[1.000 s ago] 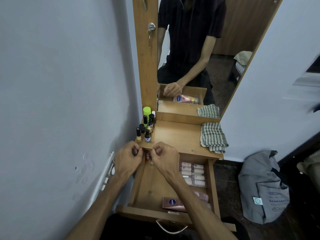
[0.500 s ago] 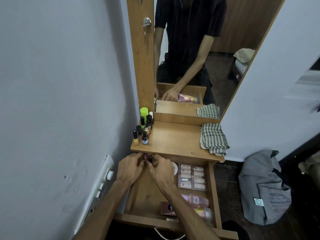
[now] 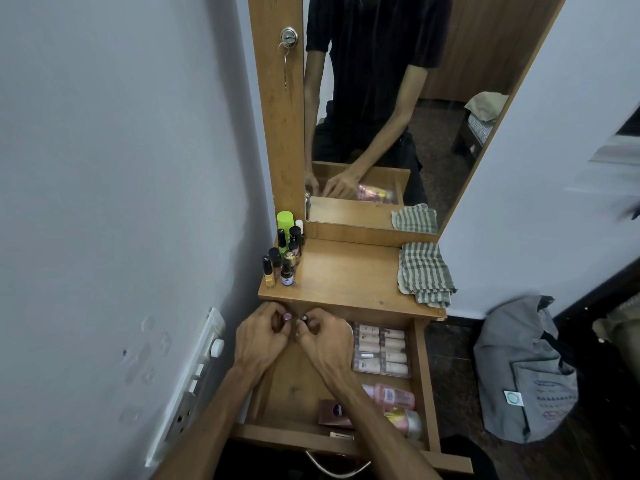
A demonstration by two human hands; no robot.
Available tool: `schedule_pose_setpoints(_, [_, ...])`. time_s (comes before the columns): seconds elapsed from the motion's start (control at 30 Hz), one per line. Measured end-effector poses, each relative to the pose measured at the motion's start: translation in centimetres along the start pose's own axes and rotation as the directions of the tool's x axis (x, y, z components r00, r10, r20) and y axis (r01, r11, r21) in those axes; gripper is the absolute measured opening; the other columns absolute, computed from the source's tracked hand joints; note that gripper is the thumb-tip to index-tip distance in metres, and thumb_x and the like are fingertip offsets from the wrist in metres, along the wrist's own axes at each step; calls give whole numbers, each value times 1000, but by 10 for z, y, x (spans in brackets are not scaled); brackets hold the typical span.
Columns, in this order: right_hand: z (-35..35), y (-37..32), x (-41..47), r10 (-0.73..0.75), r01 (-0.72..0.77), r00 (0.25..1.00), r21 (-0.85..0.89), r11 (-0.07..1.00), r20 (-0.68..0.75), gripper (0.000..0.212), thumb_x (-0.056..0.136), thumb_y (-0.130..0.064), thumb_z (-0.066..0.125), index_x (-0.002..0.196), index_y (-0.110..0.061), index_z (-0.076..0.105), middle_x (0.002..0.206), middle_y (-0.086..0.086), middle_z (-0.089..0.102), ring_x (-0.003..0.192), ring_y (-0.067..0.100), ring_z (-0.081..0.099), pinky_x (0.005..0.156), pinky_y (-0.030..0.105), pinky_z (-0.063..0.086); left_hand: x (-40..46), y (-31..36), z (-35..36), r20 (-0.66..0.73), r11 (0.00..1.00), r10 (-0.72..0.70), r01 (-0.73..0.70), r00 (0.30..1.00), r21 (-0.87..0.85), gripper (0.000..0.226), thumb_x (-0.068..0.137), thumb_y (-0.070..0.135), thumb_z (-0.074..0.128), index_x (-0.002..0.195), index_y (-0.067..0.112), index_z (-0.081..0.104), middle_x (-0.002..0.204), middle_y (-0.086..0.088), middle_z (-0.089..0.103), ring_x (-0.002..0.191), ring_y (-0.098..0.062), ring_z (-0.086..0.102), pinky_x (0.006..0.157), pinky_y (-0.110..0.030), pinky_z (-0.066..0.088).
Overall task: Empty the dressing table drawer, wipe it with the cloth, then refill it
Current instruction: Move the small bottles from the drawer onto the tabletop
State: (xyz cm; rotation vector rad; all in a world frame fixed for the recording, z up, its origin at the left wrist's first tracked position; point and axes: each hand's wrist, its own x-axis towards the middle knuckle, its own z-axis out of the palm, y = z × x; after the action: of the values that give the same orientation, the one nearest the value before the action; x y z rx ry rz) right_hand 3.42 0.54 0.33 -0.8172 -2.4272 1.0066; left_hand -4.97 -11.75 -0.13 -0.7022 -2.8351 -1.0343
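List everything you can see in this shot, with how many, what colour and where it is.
Small bottles: about eight, mostly black-capped, one lime green; table top, back left corner.
Cloth: one, grey-green check; folded, table top right edge.
Sachet pack: one, pink and cream; open drawer, right side.
Pink bottles: two, lying at the drawer's front right.
Brown tube: one, blue logo; drawer front.
Key: one, silver; hanging from the lock on the mirror frame.
Bag: one, grey; floor, right.
Switch panel: one, white; left wall.
Left hand: pinches a small pink-capped item by the drawer's back left.
Right hand: pinches a small dark-capped item beside it.
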Motion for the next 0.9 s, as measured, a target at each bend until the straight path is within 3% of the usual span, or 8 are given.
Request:
schedule_pose_setpoints(0.17, [-21,-3,-3,-41,45,998,71,996,-50,18,81,-43,69,87,-28,75,71,-15,70,65,1,62,57,20,45,-12,0,-14,-83,982,11,-26,997,-187,24,78,27,75,80,29,51,69,10,57,64,-10,57,54,-22,42])
schedule_pose_setpoints(0.27, [-32,-12,-2,-107,117,990,108,987,-97,12,81,-39,71,83,-28,73,66,-16,66,60,-3,61,55,5,39,-10,2,-26,-116,961,54,-84,992,-263,27,77,21,79,80,30,53,73,11,60,62,-12,57,53,-20,43])
schedule_pose_setpoints(0.37, [-43,-27,2,-159,178,976,122,976,-152,9,80,-37,72,82,-28,73,65,-16,66,59,-3,61,54,2,39,-3,7,-39,-147,926,45,-97,988,-364,20,77,27,77,82,29,57,76,8,68,60,-12,57,53,-26,46])
schedule_pose_setpoints(0.53, [-51,-51,18,-218,250,955,146,957,-203,6,81,-34,72,83,-28,74,67,-16,65,58,0,60,53,8,40,16,18,-57,-203,916,98,-168,974,-365,19,77,46,71,87,32,63,81,15,72,61,-12,61,50,-24,50])
schedule_pose_setpoints(0.67, [-50,-61,33,-225,247,958,108,963,-179,11,81,-36,70,84,-27,74,70,-14,66,60,5,59,56,27,49,29,21,-60,-206,940,94,-155,974,-305,17,77,36,80,87,33,66,85,20,71,68,-9,64,55,-25,53])
schedule_pose_setpoints(0.9, [-42,-65,51,-251,256,961,26,966,-116,19,84,-37,66,95,-26,76,81,-11,70,67,8,60,60,25,45,40,22,-57,-202,956,143,-188,969,-224,19,80,41,74,97,34,70,87,27,67,79,3,63,63,-22,54])
